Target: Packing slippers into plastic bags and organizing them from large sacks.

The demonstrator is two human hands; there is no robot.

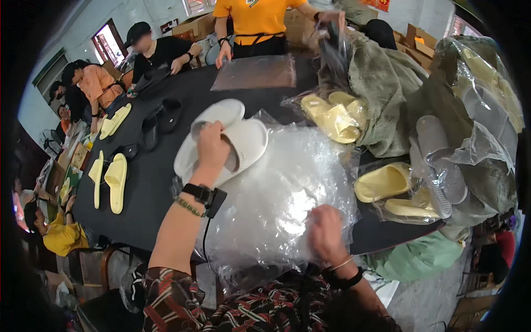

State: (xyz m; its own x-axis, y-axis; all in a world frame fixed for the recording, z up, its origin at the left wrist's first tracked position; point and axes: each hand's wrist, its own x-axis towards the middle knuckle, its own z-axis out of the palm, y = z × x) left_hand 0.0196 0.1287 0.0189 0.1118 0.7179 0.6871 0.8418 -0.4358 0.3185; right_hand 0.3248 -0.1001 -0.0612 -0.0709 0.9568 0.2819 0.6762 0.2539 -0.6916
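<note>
My left hand [213, 146] is closed round the straps of a pair of pale grey slippers [250, 143]. The slippers lie together over the left edge of a stack of clear plastic bags [276, 182]. Over the near right part of that stack is my right hand [327, 229]. Its fingers are smeared by motion, so whether they pinch a bag cannot be made out.
Yellow slippers [115, 180] and black slippers [149, 130] lie to the left on the dark table [149, 205]. Bagged yellow slippers [334, 119] and grey slippers [434, 141] crowd the right, by a green woven sack [387, 88]. Across the table, a person in orange [257, 22] handles plastic bags.
</note>
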